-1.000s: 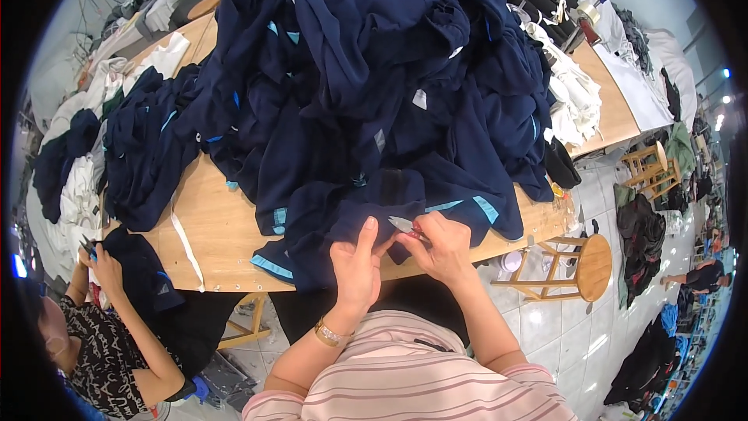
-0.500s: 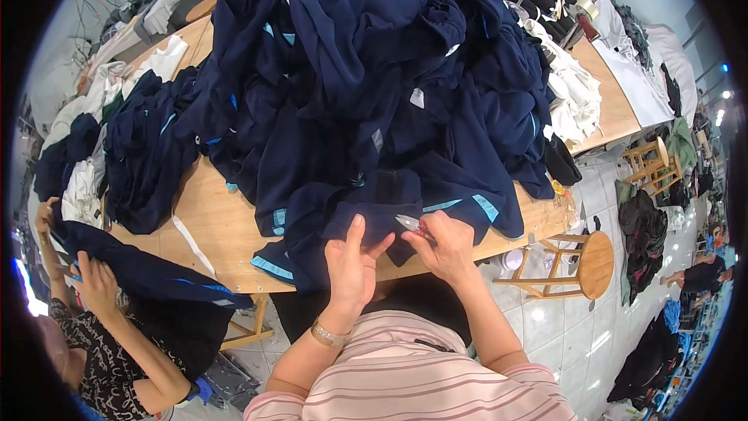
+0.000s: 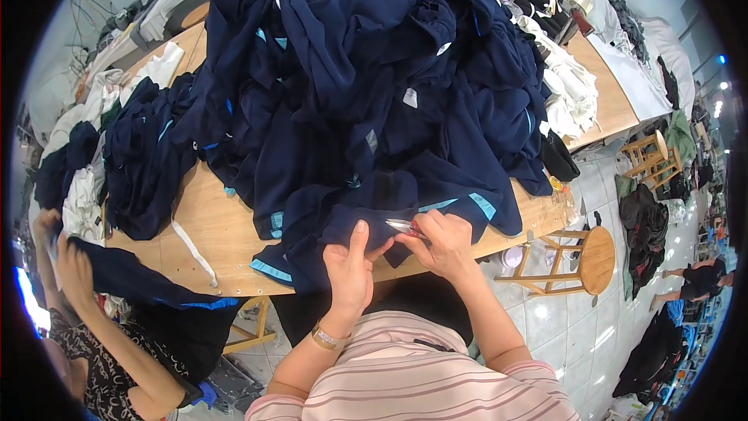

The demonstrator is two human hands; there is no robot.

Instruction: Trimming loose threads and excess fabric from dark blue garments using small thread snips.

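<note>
My right hand (image 3: 444, 245) is closed around a pair of small thread snips (image 3: 399, 224) with red handles. The snips' metal blades point left, over the near part of a navy garment (image 3: 374, 195) with light-blue trim. That garment lies at the table's front edge, and my left hand (image 3: 349, 269) grips its near edge, thumb raised on top and fingers partly under the cloth. The snips' tips are close to the left thumb. Whether the blades touch a thread is too small to tell.
A big heap of navy garments (image 3: 351, 54) covers the wooden table (image 3: 175, 257). White cloth (image 3: 573, 82) lies at right, a white strip (image 3: 195, 253) at left. A co-worker's hand (image 3: 74, 273) handles another navy piece (image 3: 148, 277) at left. A wooden stool (image 3: 596, 260) stands at right.
My right hand has moved the snips slightly left, toward my left thumb. My left hand stays nearly in place. At left, the co-worker's hands and navy piece have shifted.
</note>
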